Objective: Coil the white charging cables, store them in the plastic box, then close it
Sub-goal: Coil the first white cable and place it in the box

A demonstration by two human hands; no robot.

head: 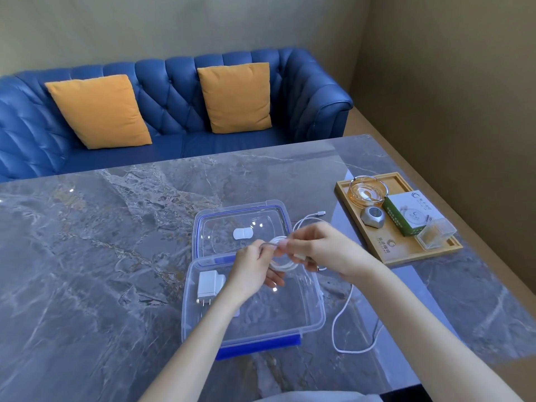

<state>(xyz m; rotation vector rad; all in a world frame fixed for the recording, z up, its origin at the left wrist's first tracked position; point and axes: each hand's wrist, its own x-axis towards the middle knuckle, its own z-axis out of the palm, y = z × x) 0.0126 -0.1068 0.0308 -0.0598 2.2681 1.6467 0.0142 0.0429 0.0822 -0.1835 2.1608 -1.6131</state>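
Note:
Above the clear plastic box (pixel 316 311), my left hand (pixel 252 271) and my right hand (pixel 324 249) both pinch a small coil of white charging cable (pixel 285 264). A loose length of white cable (pixel 340 320) trails from the coil down to the table right of the box. Another stretch runs behind my right hand and ends in a plug (pixel 321 212). The box stands open, with its blue-edged clear lid (pixel 240 224) lying flat behind it. A white charger plug (pixel 209 285) lies inside the box at its left end.
A wooden tray (pixel 385 250) at the right carries a glass ashtray (pixel 367 190), a small grey gadget (pixel 373 216), a green and white carton (pixel 409 211) and a clear box (pixel 435 233). A blue sofa (pixel 174 111) with two orange cushions stands beyond the grey marble table (pixel 101 256).

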